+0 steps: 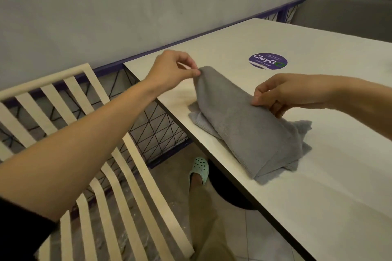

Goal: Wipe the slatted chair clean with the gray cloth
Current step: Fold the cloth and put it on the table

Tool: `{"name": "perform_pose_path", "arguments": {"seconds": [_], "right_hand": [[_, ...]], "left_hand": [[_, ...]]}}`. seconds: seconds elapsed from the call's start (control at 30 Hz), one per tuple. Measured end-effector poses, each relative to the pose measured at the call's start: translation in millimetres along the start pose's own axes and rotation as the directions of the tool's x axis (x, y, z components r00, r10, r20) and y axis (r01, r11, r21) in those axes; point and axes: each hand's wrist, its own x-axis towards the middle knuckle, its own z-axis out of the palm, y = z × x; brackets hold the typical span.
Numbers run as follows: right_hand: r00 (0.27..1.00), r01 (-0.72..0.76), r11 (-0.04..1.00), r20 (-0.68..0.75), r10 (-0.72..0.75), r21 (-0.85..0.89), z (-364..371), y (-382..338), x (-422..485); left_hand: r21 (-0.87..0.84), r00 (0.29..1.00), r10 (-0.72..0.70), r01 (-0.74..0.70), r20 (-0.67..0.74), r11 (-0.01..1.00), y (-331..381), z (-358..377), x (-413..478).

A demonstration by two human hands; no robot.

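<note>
The gray cloth (pixel 244 127) lies partly lifted on the white table (pixel 318 176), its lower folds still resting on the tabletop. My left hand (pixel 176 65) pinches the cloth's upper far corner between thumb and fingers. My right hand (pixel 284 93) pinches the cloth's upper edge on the right side. The cream slatted chair (pixel 118 186) stands to the left of the table, below my left forearm, with its backrest slats toward the wall.
A round purple sticker (pixel 268 60) sits on the table beyond the cloth. A purple wire fence (pixel 152 129) runs along the gray wall. My foot in a pale green clog (pixel 199 168) shows under the table edge. A gray padded seat (pixel 347 2) stands at the far right.
</note>
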Motion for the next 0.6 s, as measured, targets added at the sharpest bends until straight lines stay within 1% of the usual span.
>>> {"name": "perform_pose_path", "arguments": {"seconds": [0.07,0.13,0.2,0.27,0.3,0.33,0.37,0.4,0.43,0.47,0.5,0.53,0.6], "right_hand": [[0.999,-0.029,0.995,0.022,0.027,0.094,-1.9,5.9,-3.2],[0.998,-0.068,0.99,0.017,0.067,0.123,-4.6,10.0,-6.8],[0.993,-0.104,0.993,-0.05,0.107,0.049,-6.7,12.7,-9.2],[0.98,-0.168,0.983,-0.12,0.159,-0.073,-7.0,14.3,-11.0],[0.97,-0.215,0.967,-0.147,0.195,-0.133,-6.3,14.8,-12.5],[0.957,-0.264,0.94,-0.18,0.227,-0.218,-4.8,15.1,-14.1],[0.946,-0.298,0.888,-0.233,0.226,-0.349,-1.8,15.4,-17.3],[0.94,-0.307,0.802,-0.296,0.171,-0.512,2.8,15.3,-22.0],[0.937,-0.287,0.686,-0.344,0.057,-0.668,9.5,14.8,-27.1],[0.935,-0.237,0.587,-0.345,-0.077,-0.774,19.6,12.2,-32.4],[0.938,-0.179,0.54,-0.309,-0.159,-0.822,33.1,5.9,-38.4],[0.949,-0.128,0.523,-0.257,-0.181,-0.843,47.8,-0.4,-43.0],[0.979,-0.068,0.468,-0.15,-0.141,-0.881,71.4,-4.6,-43.7]], "left_hand": [[-0.164,1.0,0.0,0.003,0.015,0.986,11.5,1.3,9.3],[-0.208,1.0,-0.011,0.017,0.029,0.978,23.8,13.1,17.5],[-0.205,0.998,-0.014,0.025,0.055,0.979,30.1,33.1,24.5],[-0.169,0.992,-0.061,0.079,0.108,0.982,23.0,53.3,28.6],[-0.11,0.981,-0.106,0.124,0.161,0.986,16.1,60.9,28.5],[-0.016,0.965,-0.152,0.159,0.213,0.987,7.0,66.9,27.6],[0.085,0.952,-0.178,0.161,0.249,0.983,-2.1,70.1,25.2],[0.156,0.949,-0.175,0.137,0.263,0.978,-9.4,70.6,22.5],[0.189,0.952,-0.161,0.114,0.261,0.975,-14.7,69.0,20.8],[0.195,0.956,-0.149,0.1,0.254,0.976,-18.3,66.1,19.8],[0.188,0.959,-0.135,0.089,0.247,0.978,-19.9,62.9,19.3],[0.178,0.965,-0.114,0.073,0.237,0.981,-20.3,59.9,19.1],[0.179,0.98,-0.047,0.012,0.194,0.984,-16.1,54.9,19.2]]}}
